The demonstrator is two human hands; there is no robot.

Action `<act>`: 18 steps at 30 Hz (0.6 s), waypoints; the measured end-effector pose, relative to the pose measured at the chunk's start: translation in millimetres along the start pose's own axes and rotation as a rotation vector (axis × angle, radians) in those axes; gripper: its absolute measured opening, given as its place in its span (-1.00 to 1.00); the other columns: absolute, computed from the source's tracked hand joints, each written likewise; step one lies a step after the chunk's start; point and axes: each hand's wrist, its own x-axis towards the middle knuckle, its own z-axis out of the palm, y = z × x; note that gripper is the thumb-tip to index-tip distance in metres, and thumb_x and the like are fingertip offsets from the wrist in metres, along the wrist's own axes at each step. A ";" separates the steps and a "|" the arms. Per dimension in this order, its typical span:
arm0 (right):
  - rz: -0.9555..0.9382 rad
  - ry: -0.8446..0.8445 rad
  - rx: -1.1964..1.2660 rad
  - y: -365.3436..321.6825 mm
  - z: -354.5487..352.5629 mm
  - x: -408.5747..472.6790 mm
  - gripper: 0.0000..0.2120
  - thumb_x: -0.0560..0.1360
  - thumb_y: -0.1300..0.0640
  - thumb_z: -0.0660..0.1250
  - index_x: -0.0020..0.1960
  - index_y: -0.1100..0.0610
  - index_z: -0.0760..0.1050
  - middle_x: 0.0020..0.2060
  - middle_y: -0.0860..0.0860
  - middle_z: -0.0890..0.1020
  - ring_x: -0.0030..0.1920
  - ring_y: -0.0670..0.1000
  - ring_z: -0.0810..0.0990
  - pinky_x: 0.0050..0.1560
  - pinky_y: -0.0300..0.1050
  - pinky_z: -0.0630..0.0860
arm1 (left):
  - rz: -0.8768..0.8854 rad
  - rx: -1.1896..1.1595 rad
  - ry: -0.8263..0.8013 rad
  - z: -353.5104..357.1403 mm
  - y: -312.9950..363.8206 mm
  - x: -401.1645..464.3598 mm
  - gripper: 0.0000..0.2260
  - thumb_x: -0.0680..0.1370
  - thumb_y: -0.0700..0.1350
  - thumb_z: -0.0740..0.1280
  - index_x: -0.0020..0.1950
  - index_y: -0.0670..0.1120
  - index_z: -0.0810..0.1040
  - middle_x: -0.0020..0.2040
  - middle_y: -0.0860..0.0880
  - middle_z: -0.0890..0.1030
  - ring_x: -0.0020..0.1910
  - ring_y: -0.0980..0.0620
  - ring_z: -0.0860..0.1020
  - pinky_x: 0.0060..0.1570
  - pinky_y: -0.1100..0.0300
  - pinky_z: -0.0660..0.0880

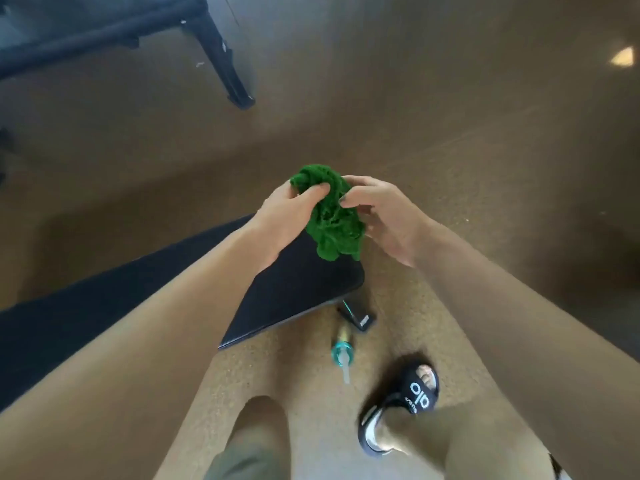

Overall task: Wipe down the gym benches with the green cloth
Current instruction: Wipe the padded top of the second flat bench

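Left hand (pixel 284 216): fingers curled round the upper bunch of the green cloth (pixel 332 216), thumb pressed into its folds. Right hand (pixel 384 216): fingertips pinch the cloth's right edge, palm turned inward. Both hands hold the cloth between them in the air, above the near end of the gym bench (pixel 298 292). The cloth's lower lobe hangs down over the bench pad's far corner; whether it touches the pad cannot be told.

Cloth: bright green, nubby, crumpled into a loose wad with ruffled edges.

Bench: black padded top, smooth with a faint sheen, rounded corner, thin pale seam along the near edge. It runs from the centre toward the left edge of view, partly hidden under the left forearm. A black metal foot (pixel 360 318) shows under its near-right corner.

Spray bottle (pixel 343 351): lies on its side on the floor just beside that foot, teal collar, pale nozzle pointing toward the viewer.

Floor (pixel 485 150): tan, speckled, wide open to the right and ahead of the bench.

1 black slide sandal (pixel 405 403) with white lettering stands right of the bottle. A second black frame (pixel 214 53) stands well apart at upper left.
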 end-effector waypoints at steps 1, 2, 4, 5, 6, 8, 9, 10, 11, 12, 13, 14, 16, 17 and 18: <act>0.016 -0.024 0.039 -19.9 -6.8 -14.9 -0.67 0.56 0.15 0.30 0.29 0.19 0.59 -0.04 0.03 0.69 -0.09 -0.02 0.64 -0.09 -0.12 0.52 | -0.011 0.007 -0.017 1.7 22.9 -9.4 -0.53 0.36 0.31 0.37 0.22 0.19 0.63 0.18 0.14 0.70 0.23 0.05 0.63 0.39 -0.05 0.47; 0.027 -0.024 0.045 -39.4 -13.4 -28.7 -0.69 0.60 0.08 0.25 0.24 0.17 0.62 -0.10 0.01 0.68 -0.15 -0.04 0.61 -0.08 -0.11 0.47 | -0.021 0.018 -0.031 3.5 45.5 -17.7 -0.50 0.33 0.33 0.37 0.22 0.20 0.63 0.18 0.14 0.70 0.24 0.06 0.63 0.39 -0.04 0.46; 0.031 0.009 -0.039 -79.4 -25.3 -54.5 -0.70 0.64 0.00 0.21 0.15 0.12 0.64 -0.13 -0.02 0.69 -0.21 -0.09 0.61 -0.09 -0.10 0.42 | -0.034 0.034 -0.051 9.5 94.7 -35.6 -0.52 0.33 0.29 0.36 0.20 0.19 0.63 0.18 0.14 0.69 0.24 0.06 0.62 0.39 -0.04 0.46; 0.018 0.046 -0.106 -97.8 -30.7 -66.0 -0.73 0.64 0.02 0.24 0.16 0.12 0.65 -0.11 -0.03 0.71 -0.22 -0.12 0.62 -0.09 -0.11 0.44 | -0.047 0.038 -0.066 12.6 118.1 -43.0 -0.57 0.37 0.24 0.35 0.20 0.16 0.63 0.18 0.12 0.70 0.22 0.05 0.63 0.38 -0.05 0.47; 0.001 0.093 -0.174 -115.5 -37.3 -76.9 -0.78 0.61 0.06 0.31 0.15 0.09 0.66 -0.09 -0.03 0.73 -0.20 -0.13 0.65 -0.06 -0.12 0.48 | -0.060 0.044 -0.090 16.6 141.7 -50.7 -0.61 0.42 0.18 0.33 0.21 0.12 0.62 0.17 0.08 0.70 0.21 0.03 0.64 0.38 -0.06 0.48; -0.022 0.166 -0.251 -151.1 -51.9 -97.5 -0.85 0.53 0.14 0.43 0.08 0.02 0.68 -0.07 0.02 0.75 -0.11 -0.08 0.70 0.02 -0.06 0.60 | -0.081 0.061 -0.142 26.5 187.5 -62.7 -0.61 0.46 0.13 0.30 0.24 0.05 0.62 0.17 0.01 0.71 0.18 -0.02 0.66 0.36 -0.08 0.51; -0.029 0.189 -0.270 -169.2 -59.5 -107.1 -0.87 0.51 0.16 0.46 0.03 0.00 0.69 -0.07 0.05 0.76 -0.09 -0.05 0.72 0.04 -0.01 0.62 | -0.090 0.065 -0.159 32.0 210.1 -67.3 -0.60 0.46 0.13 0.31 0.25 0.03 0.61 0.17 -0.01 0.71 0.17 -0.03 0.67 0.34 -0.09 0.52; -0.040 0.214 -0.292 -188.3 -68.1 -115.8 -0.90 0.49 0.16 0.48 -0.02 0.00 0.69 -0.08 0.08 0.75 -0.09 -0.01 0.73 0.05 0.03 0.64 | -0.096 0.067 -0.178 38.1 232.6 -71.9 -0.61 0.49 0.14 0.32 0.26 0.03 0.61 0.16 -0.02 0.72 0.15 -0.04 0.69 0.31 -0.09 0.54; -0.051 0.239 -0.302 -207.0 -77.5 -122.9 -0.92 0.48 0.15 0.49 -0.06 0.00 0.69 -0.09 0.10 0.75 -0.08 0.03 0.74 0.04 0.07 0.65 | -0.096 0.069 -0.205 44.2 253.8 -75.2 -0.65 0.53 0.14 0.35 0.26 0.04 0.60 0.13 -0.01 0.73 0.11 -0.03 0.71 0.27 -0.07 0.57; -0.061 0.254 -0.309 -225.3 -88.0 -128.3 -0.93 0.47 0.15 0.49 -0.07 0.01 0.68 -0.09 0.11 0.74 -0.07 0.07 0.74 0.03 0.09 0.66 | -0.089 0.080 -0.239 50.8 274.3 -77.9 -0.69 0.57 0.14 0.37 0.26 0.05 0.60 0.11 0.00 0.74 0.08 -0.02 0.72 0.22 -0.05 0.60; -0.067 0.257 -0.308 -243.1 -98.9 -133.1 -0.93 0.46 0.15 0.49 -0.06 0.02 0.68 -0.10 0.11 0.74 -0.08 0.08 0.74 0.02 0.10 0.67 | -0.081 0.092 -0.272 57.9 294.2 -80.5 -0.71 0.59 0.14 0.38 0.26 0.06 0.60 0.09 0.01 0.74 0.06 0.00 0.73 0.17 -0.03 0.62; -0.076 0.252 -0.309 -260.2 -110.3 -137.3 -0.92 0.46 0.15 0.50 -0.05 0.04 0.68 -0.09 0.11 0.74 -0.08 0.09 0.74 0.03 0.11 0.69 | -0.070 0.101 -0.296 64.5 312.8 -82.1 -0.72 0.60 0.13 0.39 0.27 0.07 0.60 0.09 0.02 0.75 0.06 0.01 0.73 0.13 0.00 0.63; -0.075 0.223 -0.294 -292.4 -134.0 -143.5 -0.86 0.44 0.14 0.52 0.00 0.06 0.69 -0.06 0.13 0.75 -0.03 0.13 0.75 0.10 0.17 0.68 | -0.045 0.084 -0.302 77.4 343.7 -82.2 -0.76 0.62 0.05 0.40 0.27 0.06 0.61 0.09 0.03 0.75 0.07 0.03 0.72 0.12 0.03 0.63; -0.060 0.189 -0.267 -307.5 -145.7 -146.3 -0.82 0.45 0.17 0.52 0.05 0.08 0.68 -0.02 0.14 0.74 0.01 0.15 0.75 0.12 0.19 0.67 | -0.036 0.065 -0.276 83.1 356.2 -80.2 -0.78 0.63 -0.02 0.39 0.27 0.05 0.61 0.10 0.03 0.75 0.08 0.04 0.72 0.13 0.03 0.63; -0.031 0.136 -0.243 -322.3 -156.5 -149.7 -0.76 0.46 0.22 0.52 0.12 0.12 0.66 0.02 0.16 0.74 0.04 0.17 0.74 0.13 0.18 0.67 | -0.035 0.048 -0.232 88.6 366.7 -77.7 -0.79 0.63 -0.09 0.38 0.26 0.03 0.62 0.10 0.02 0.75 0.08 0.03 0.72 0.14 0.02 0.64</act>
